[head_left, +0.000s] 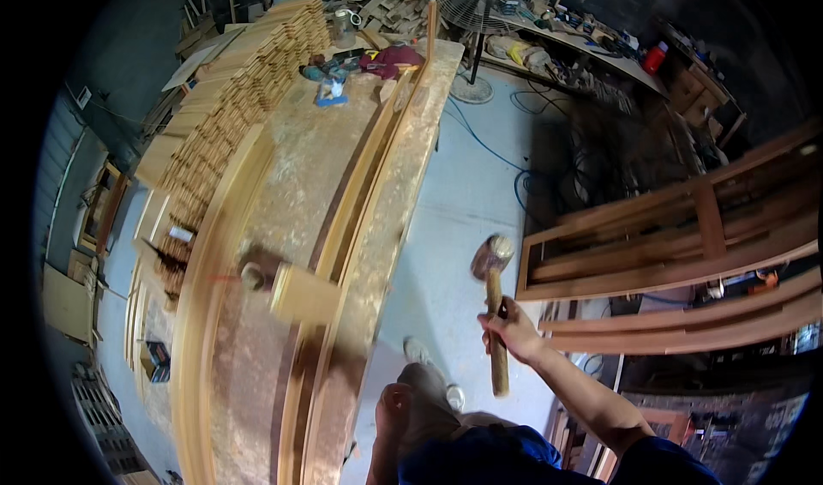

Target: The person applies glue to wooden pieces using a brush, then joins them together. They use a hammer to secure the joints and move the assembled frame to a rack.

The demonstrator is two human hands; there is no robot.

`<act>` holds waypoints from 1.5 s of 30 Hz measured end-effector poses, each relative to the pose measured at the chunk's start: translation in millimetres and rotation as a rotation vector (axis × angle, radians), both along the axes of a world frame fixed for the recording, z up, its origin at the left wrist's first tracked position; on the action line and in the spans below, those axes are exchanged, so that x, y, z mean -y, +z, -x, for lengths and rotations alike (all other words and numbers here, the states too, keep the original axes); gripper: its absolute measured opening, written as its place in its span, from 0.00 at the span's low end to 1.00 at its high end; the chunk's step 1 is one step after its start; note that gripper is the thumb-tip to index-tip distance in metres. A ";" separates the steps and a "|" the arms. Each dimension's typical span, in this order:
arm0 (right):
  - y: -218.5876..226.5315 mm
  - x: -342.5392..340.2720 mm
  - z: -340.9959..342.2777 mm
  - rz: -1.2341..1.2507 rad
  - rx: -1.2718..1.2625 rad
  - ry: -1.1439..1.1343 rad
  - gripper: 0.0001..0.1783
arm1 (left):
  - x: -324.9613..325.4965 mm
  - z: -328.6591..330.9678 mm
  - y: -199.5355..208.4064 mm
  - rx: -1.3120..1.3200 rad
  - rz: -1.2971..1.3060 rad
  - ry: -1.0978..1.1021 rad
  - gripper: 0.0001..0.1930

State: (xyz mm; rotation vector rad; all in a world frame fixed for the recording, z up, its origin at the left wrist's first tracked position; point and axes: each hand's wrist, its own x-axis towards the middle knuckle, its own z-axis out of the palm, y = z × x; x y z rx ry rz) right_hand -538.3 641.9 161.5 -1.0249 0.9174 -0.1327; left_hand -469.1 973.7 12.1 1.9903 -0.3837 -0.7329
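My right hand (512, 332) is closed round the wooden handle of a hammer (492, 259), whose thick head points up and away from me over the floor beside the bench. My left hand (393, 409) hangs near my leg with its fingers curled in; whether anything is inside them is hidden. On the workbench (304, 172), a short pale wood block (305, 295) lies across long wooden strips (364, 185) along the right edge. Touching its left end is a dark, blurred object (258, 271) with a pale round end; I cannot tell its kind.
Stacked boards (249, 99) line the bench's left side, beside long planks (206, 313). Wooden frames (634, 236) stand close on my right. A blue hose (480, 133) crosses the floor near a standing fan (480, 5). A blue-and-white item (331, 92) lies farther up the bench.
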 end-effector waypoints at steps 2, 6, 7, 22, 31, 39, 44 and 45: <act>-30.2 90.4 -44.1 -0.060 0.043 -0.084 0.14 | 80.9 -45.5 -12.2 -0.004 0.035 -0.024 0.07; -45.2 235.6 -138.9 0.043 -0.168 -0.029 0.12 | 202.4 -141.0 -51.5 0.230 0.077 -0.066 0.08; -46.0 266.9 -164.1 0.094 -0.242 0.015 0.11 | 231.9 -166.1 -56.2 0.322 0.074 -0.086 0.09; -144.6 848.4 -635.4 1.166 -0.467 0.483 0.24 | 524.6 -457.8 24.6 0.288 -0.266 0.660 0.09; -218.2 986.6 -797.9 1.421 -0.143 1.164 0.25 | 631.1 -583.3 5.5 0.206 -0.801 0.375 0.35; 75.0 1018.3 -843.5 1.459 0.507 0.589 0.21 | 611.5 -594.2 13.3 0.270 -0.733 0.112 0.15; 185.7 695.4 -827.9 1.418 0.935 1.673 0.26 | 631.4 -592.5 98.3 0.639 -0.803 0.070 0.16; 185.7 630.1 -830.2 1.445 1.049 1.837 0.28 | 639.2 -594.3 136.4 0.551 -0.786 0.069 0.16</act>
